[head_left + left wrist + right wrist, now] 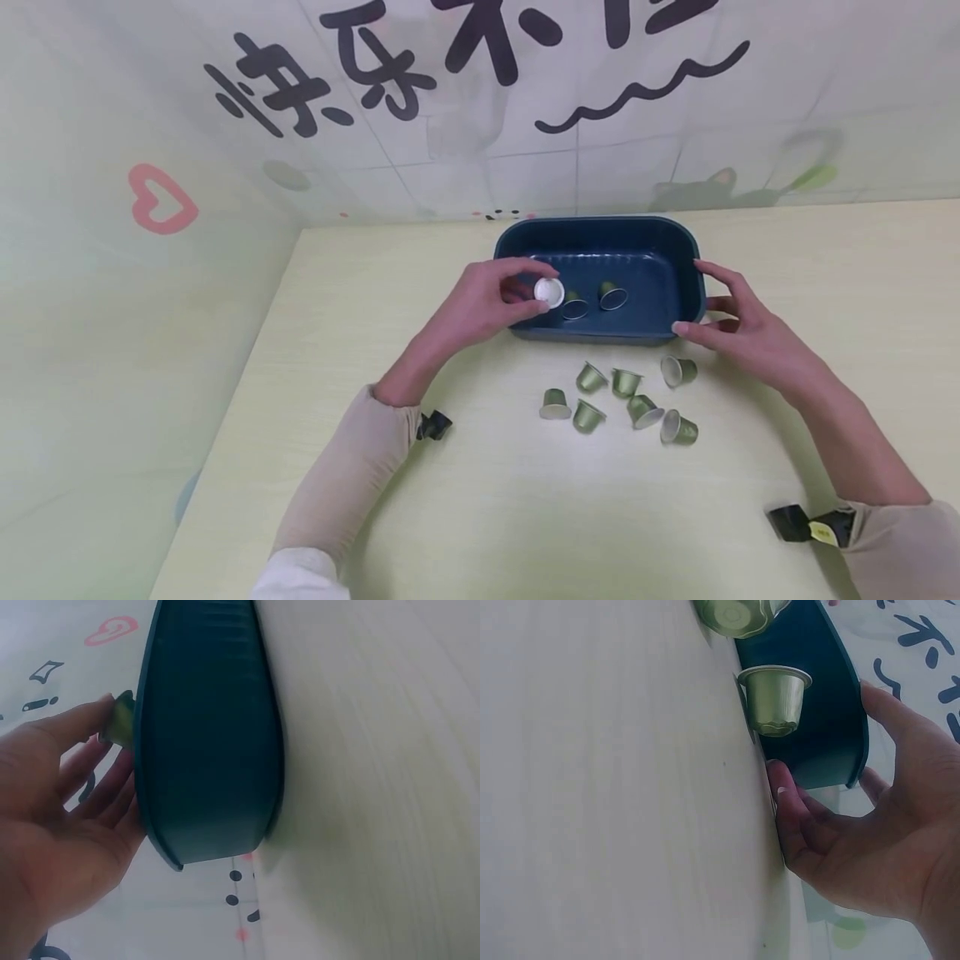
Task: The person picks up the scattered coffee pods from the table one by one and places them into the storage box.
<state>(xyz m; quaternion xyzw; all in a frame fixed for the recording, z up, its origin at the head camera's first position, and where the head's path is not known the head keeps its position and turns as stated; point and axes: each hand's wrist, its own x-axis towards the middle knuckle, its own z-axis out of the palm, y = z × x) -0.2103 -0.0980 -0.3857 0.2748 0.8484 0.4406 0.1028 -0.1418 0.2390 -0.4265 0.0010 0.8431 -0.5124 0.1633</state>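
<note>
My left hand (483,300) pinches a green coffee capsule (550,292) between thumb and fingers, over the left part of a dark blue bin (600,337). The capsule's pale lid faces me in the head view; its green side shows in the left wrist view. Two capsules, one of them a tilted capsule (612,296), lie inside the bin. At the bin's right end, my right hand (742,321) holds the wall, with fingertips on the rim and the thumb at the front corner. In the right wrist view a loose capsule (775,701) appears close to the bin.
Several green capsules (626,382) lie scattered on the pale table (480,500) in front of the bin, some upside down and some on their sides. Behind the bin rises a wall covering (450,167) with dark lettering. Black straps (433,425) sit at the wrists.
</note>
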